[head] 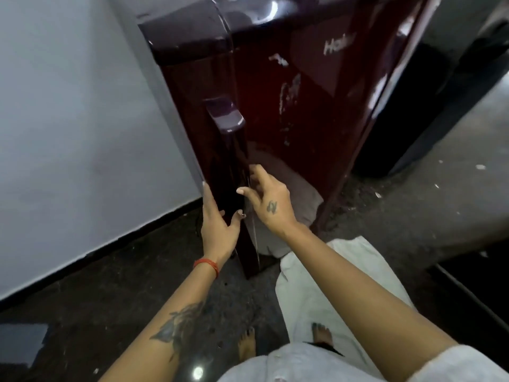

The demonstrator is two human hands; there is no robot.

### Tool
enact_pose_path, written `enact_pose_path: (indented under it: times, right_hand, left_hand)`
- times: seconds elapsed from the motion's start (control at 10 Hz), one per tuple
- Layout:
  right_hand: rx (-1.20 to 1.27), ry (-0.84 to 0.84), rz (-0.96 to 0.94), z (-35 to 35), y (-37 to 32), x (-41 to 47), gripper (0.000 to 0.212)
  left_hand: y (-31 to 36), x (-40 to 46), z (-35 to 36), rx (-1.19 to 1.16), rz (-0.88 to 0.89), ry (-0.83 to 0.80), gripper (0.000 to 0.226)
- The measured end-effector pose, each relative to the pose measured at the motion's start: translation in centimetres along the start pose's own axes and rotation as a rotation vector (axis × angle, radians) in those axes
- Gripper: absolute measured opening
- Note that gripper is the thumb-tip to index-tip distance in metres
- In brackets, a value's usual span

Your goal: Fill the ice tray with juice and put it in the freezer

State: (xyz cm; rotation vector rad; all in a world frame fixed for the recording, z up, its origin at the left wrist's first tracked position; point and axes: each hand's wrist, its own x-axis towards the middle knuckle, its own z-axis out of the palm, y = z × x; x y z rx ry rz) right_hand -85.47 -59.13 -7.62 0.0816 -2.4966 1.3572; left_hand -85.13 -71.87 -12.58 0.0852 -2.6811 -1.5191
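Note:
A dark maroon fridge [303, 106] stands in front of me with its door shut. A long glossy handle [228, 150] runs down the door's left edge. My left hand [217, 227] grips the lower part of the handle, fingers on the door's left edge and thumb on the front. My right hand [264, 199] holds the same handle from the right, its fingertips tucked into the gap behind it and its thumb on the front. No ice tray or juice is in view.
A pale wall [68, 119] with a dark skirting stands close on the left of the fridge. A dark cabinet or appliance [429, 128] stands to its right. The floor [110, 285] is dark stone. My bare feet and white trousers [316, 285] show below.

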Motion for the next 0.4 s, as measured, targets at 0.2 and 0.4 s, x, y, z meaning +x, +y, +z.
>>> enact_pose_path:
  times: [0.2, 0.4]
  right_hand:
    - [-0.192, -0.176, 0.327, 0.9, 3.6, -5.8, 0.034]
    - [-0.394, -0.774, 0.934, -2.0, 9.7, -21.1, 0.045]
  left_hand:
    - [-4.0, -1.8, 3.4, 0.062, -0.274, -0.155, 0.085]
    - [-7.6, -7.9, 6.5, 0.471, -0.340, -1.117, 0.054]
